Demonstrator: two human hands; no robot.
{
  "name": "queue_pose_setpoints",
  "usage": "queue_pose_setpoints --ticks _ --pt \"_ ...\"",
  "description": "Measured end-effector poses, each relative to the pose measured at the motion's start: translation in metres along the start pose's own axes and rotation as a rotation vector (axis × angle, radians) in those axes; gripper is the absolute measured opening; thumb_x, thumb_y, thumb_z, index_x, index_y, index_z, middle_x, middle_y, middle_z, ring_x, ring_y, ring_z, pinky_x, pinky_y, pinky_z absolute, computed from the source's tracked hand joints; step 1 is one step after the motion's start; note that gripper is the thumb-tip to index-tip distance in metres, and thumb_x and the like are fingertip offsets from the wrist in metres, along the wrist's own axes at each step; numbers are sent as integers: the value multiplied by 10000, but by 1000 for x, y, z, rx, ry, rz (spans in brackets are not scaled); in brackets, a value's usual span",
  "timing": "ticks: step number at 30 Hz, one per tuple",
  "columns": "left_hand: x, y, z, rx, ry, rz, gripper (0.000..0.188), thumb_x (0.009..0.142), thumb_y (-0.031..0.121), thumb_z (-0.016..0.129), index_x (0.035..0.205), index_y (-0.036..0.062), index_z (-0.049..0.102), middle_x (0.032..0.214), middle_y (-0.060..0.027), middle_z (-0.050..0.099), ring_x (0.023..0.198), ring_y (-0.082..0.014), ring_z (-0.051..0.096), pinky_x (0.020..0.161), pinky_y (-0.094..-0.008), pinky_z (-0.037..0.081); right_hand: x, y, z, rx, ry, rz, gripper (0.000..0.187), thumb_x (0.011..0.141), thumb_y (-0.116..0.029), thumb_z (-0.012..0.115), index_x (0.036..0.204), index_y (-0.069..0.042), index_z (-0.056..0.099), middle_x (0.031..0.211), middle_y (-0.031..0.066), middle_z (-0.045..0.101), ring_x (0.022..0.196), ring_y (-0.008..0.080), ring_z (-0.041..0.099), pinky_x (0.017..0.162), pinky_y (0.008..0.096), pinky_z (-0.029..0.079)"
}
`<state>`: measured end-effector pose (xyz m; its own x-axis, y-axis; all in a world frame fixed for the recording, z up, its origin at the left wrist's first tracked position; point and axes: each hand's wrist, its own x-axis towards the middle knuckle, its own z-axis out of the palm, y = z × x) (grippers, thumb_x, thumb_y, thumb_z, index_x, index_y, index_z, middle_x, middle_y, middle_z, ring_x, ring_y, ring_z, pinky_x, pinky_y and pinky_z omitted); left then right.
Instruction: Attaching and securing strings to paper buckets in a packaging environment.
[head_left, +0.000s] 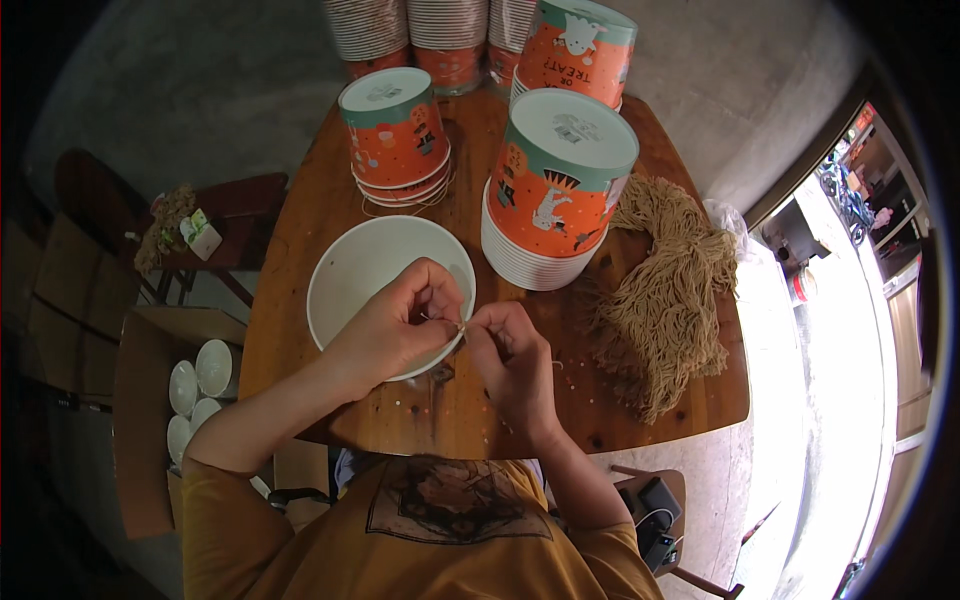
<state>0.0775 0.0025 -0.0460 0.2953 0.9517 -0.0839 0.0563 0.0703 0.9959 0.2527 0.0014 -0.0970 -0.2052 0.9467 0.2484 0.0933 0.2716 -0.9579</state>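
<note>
A white paper bucket (352, 262) stands on the wooden table in front of me, its open mouth turned up toward me. My left hand (395, 318) reaches across the mouth to the right side of the rim, thumb and fingers pinched together. Just right of the rim, my right hand (515, 365) pinches too, its fingertips nearly meeting the left ones. Between them shows a short piece of thin tan cord (461, 326); most of it is hidden by the fingers. To the right lies a large bundle of similar tan cords (665, 290).
Stacks of orange-and-green printed buckets stand upside down at the back left (395, 140) and centre right (565, 190) of the table (600, 425). Behind are wrapped bucket stacks (447, 40). An open carton (145, 420) with white buckets sits at left; a stool (675, 490) is at lower right.
</note>
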Motion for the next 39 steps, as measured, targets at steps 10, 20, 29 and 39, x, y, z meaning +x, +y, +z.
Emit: queue_pose_setpoints --ticks 10,20,29,39 --pt "3 -1 -3 -61 -56 1 283 884 -33 580 1133 74 497 929 19 541 864 -55 509 821 -219 423 2 -6 -6 -75 49 -117 143 872 -42 666 981 -51 575 861 65 616 712 153 621 610 283 502" --pt "6 -3 1 -168 -17 -93 285 904 6 620 1151 53 486 906 -21 593 841 -93 573 791 -246 461 11 -15 -33 -496 -105 -489 304 768 -23 674 1040 -129 591 951 49 591 823 268 648 626 374 546" --pt "9 -8 -4 -166 -24 -133 261 930 20 612 1151 57 479 935 -60 638 829 -117 593 757 -257 483 26 -53 -49 -838 -407 -737 341 725 -80 664 1050 -23 579 963 81 553 799 259 596 628 361 528" --pt "12 -12 -3 -251 -62 -159 281 919 22 629 1156 58 482 970 -60 639 868 -121 602 759 -263 493 37 -27 -34 -440 -343 -16 216 788 -180 732 890 -83 569 1001 76 611 811 185 668 630 348 555"
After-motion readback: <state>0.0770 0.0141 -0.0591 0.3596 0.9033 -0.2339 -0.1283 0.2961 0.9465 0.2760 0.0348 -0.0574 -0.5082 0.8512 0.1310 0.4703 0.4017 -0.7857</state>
